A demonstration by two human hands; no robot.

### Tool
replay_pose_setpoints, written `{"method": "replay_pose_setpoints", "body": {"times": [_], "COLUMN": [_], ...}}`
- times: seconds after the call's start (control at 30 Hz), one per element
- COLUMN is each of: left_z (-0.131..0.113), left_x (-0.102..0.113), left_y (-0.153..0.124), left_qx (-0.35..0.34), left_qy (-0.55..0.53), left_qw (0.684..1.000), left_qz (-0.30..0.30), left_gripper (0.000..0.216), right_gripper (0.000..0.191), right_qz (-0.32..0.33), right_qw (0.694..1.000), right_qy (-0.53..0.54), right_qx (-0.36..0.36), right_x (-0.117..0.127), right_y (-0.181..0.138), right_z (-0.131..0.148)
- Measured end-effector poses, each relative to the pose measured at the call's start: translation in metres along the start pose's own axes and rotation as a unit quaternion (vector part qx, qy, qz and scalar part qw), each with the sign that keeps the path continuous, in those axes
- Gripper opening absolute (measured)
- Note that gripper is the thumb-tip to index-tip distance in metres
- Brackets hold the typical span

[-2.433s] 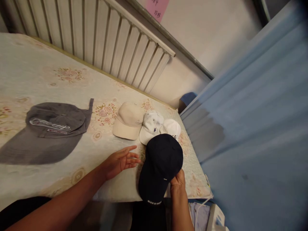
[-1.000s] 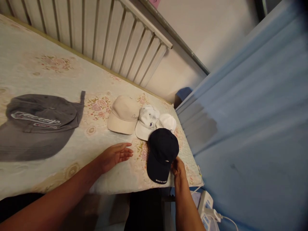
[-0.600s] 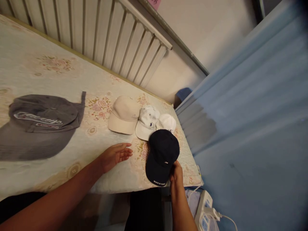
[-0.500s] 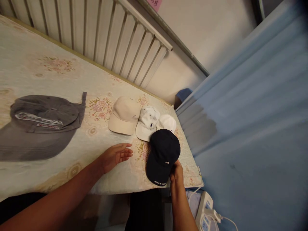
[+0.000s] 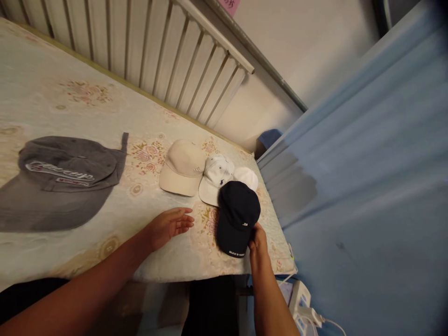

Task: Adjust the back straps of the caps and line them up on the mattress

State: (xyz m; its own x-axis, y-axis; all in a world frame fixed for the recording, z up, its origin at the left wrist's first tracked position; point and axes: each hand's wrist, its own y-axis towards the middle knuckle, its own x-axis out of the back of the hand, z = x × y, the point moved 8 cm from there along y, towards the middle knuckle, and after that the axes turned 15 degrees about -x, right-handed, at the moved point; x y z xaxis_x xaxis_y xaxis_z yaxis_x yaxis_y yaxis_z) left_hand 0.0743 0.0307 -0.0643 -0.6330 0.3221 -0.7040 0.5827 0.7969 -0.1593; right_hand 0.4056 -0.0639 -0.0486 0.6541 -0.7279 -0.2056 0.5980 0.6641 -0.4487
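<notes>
My right hand [image 5: 258,240] grips a black baseball cap [image 5: 238,210] by its right side, its fingertips partly hidden behind the cap. White lettering runs along the cap's brim edge. Empty, with fingers apart, my left hand [image 5: 172,227] hovers over the bedspread to the left of the black cap. Beyond the hands a beige cap [image 5: 184,165], a white cap with a small dark logo [image 5: 217,175] and another white cap [image 5: 247,177] sit in a row. The black cap partly covers the two white ones. A large grey cap [image 5: 70,177] lies at the left.
A floral bedspread [image 5: 147,261] lies under the caps. Along the far side runs a slatted metal bed rail [image 5: 196,60]. A blue curtain [image 5: 360,186] hangs on the right. Below the bed's right corner is a white power strip [image 5: 300,298] with plugged cables.
The black cap in my right hand has moved slightly away from me, toward the white caps, and its brim has swung a little. My left hand has barely moved.
</notes>
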Motion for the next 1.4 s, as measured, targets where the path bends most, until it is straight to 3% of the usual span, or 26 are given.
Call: {"method": "replay_pose_setpoints", "body": {"times": [0.13, 0.33, 0.7, 0.93, 1.1, 1.23, 1.4], "left_z": [0.0, -0.001, -0.001, -0.002, -0.006, -0.011, -0.016], "left_x": [-0.001, -0.001, 0.0, 0.0, 0.0, 0.001, 0.004], "left_y": [-0.001, -0.002, -0.002, -0.003, -0.004, -0.007, -0.01], "left_qx": [0.006, 0.011, 0.012, 0.008, 0.001, -0.004, -0.012], "left_qy": [-0.001, 0.005, 0.007, 0.01, 0.008, 0.006, -0.011], "left_qw": [1.0, 1.0, 1.0, 1.0, 1.0, 1.0, 1.0], "left_qz": [-0.004, -0.008, -0.011, -0.005, 0.0, -0.01, -0.023], "left_gripper": [0.034, 0.032, 0.036, 0.036, 0.038, 0.035, 0.031], "right_gripper": [0.014, 0.019, 0.017, 0.02, 0.021, 0.022, 0.023], "right_qz": [-0.012, -0.028, -0.088, -0.172, -0.269, -0.26, -0.119], "right_qw": [0.999, 0.999, 0.992, 0.977, 0.946, 0.94, 0.966], "right_qy": [-0.016, -0.029, -0.066, -0.065, -0.041, -0.062, -0.138], "right_qx": [-0.031, -0.017, 0.063, 0.111, 0.177, 0.211, 0.182], "right_x": [0.016, 0.029, 0.047, 0.066, 0.082, 0.057, -0.019], "right_y": [-0.004, -0.006, -0.006, -0.021, -0.061, -0.097, -0.117], "right_z": [-0.018, -0.016, -0.01, 0.0, 0.014, 0.014, -0.007]}}
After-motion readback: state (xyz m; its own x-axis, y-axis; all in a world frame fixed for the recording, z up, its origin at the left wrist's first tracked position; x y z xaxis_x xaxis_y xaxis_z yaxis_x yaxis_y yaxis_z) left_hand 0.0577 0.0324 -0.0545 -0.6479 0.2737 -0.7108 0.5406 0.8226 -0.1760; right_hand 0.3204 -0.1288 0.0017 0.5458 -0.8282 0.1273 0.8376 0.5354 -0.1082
